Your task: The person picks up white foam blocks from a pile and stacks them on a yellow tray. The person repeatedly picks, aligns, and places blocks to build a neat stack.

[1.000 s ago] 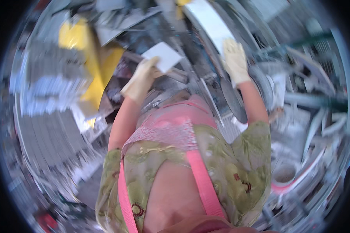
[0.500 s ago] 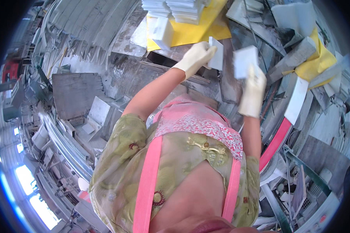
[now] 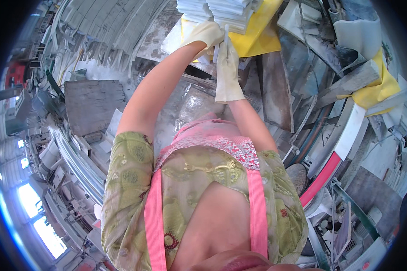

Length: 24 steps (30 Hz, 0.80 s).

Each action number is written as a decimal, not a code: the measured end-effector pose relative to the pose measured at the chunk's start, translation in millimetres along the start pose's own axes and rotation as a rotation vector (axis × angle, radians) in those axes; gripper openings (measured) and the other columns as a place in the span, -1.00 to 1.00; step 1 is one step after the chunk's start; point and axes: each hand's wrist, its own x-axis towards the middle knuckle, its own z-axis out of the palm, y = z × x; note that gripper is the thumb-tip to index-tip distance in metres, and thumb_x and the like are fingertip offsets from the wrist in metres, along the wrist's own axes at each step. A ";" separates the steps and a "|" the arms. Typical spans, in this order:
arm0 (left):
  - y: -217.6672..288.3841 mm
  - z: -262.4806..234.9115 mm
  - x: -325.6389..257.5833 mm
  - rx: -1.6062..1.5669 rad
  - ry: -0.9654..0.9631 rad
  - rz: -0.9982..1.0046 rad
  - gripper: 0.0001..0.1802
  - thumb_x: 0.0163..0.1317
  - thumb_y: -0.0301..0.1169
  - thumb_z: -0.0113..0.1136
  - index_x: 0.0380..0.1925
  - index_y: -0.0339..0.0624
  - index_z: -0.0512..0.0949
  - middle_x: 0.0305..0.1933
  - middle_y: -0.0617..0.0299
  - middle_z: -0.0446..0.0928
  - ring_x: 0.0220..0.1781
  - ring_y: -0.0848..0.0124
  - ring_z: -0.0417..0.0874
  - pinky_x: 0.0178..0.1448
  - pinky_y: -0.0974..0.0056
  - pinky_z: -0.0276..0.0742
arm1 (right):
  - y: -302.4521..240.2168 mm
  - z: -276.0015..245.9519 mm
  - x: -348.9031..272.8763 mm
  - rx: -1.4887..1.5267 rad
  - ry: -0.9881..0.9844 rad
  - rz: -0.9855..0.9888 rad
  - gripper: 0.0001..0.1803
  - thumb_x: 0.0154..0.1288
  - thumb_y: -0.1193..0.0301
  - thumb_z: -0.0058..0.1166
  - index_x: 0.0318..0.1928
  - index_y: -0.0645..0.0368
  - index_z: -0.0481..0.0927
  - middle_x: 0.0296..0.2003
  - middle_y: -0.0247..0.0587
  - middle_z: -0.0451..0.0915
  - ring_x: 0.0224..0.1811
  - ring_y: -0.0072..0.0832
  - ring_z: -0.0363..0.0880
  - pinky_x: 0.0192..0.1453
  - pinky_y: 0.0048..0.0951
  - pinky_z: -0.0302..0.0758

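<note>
Both my hands wear cream gloves and meet in front of the stacked white tiles (image 3: 232,17). My left hand (image 3: 204,35) has its fingers closed at a thin white tile (image 3: 216,53), seen nearly edge-on. Another white tile edge (image 3: 226,34) stands upright between the two hands. My right hand (image 3: 227,67) is closed on white tile from the near side, its fingers pointing away from me. The left fingertips are partly hidden behind the tiles. A yellow sheet (image 3: 263,38) lies beneath the stacks.
Long grey strips (image 3: 99,27) are piled at the far left, above a square grey slab (image 3: 94,106). At right are a brown board (image 3: 276,92), leaning stone pieces (image 3: 348,83) and a curved white and pink rail (image 3: 323,178).
Both hands have moved away from me toward the stacks. The right hand has also come left with its tile, and the two hands' tiles are now side by side, seen edge-on.
</note>
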 end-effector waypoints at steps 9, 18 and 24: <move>-59.2 -29.1 -26.8 0.220 -0.016 0.140 -0.40 0.33 -0.18 0.23 0.36 -0.02 0.45 -0.06 -0.14 0.61 -0.06 0.07 0.70 0.11 0.10 0.61 | 14.2 18.4 -11.0 -0.143 -0.036 -0.015 -0.23 0.49 0.23 0.16 0.47 0.48 0.20 0.27 0.19 0.48 0.35 -0.23 0.45 0.39 -0.32 0.36; -72.0 53.6 17.9 -0.485 0.030 0.027 -0.22 0.21 0.00 0.39 0.22 -0.42 0.49 0.11 0.01 0.63 0.16 0.20 0.62 0.25 0.16 0.50 | -19.7 -53.2 -23.7 -0.602 -0.110 -0.133 -0.43 0.26 -0.02 0.27 0.14 0.06 0.63 0.02 0.11 0.66 0.08 0.02 0.64 0.17 -0.06 0.54; -80.1 44.8 -1.6 -0.317 0.257 0.013 -0.25 0.21 0.03 0.30 0.06 -0.54 0.52 -0.01 -0.18 0.64 0.02 0.08 0.63 0.15 0.09 0.47 | -124.5 -304.3 -140.6 -0.658 0.655 -0.229 -0.63 0.46 0.19 0.12 0.11 0.13 0.68 0.07 -0.04 0.66 0.09 -0.26 0.63 0.22 -0.25 0.51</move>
